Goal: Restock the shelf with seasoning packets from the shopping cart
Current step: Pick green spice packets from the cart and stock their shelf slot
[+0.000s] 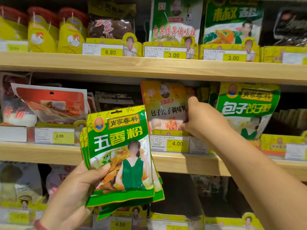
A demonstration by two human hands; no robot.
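Observation:
My left hand grips a fanned stack of green and yellow five-spice seasoning packets in front of the middle shelf. My right hand reaches onto that shelf and pinches the right edge of a red-and-yellow dumpling seasoning packet, which stands upright behind the 4.00 price tag. Thumb and fingers close around the packet's edge. The shopping cart is out of view.
Beside my right hand stands a green dumpling-powder packet. Red packets lean at the left of the middle shelf. The upper shelf carries yellow chicken-powder bags and more packets; further packets fill the shelf below.

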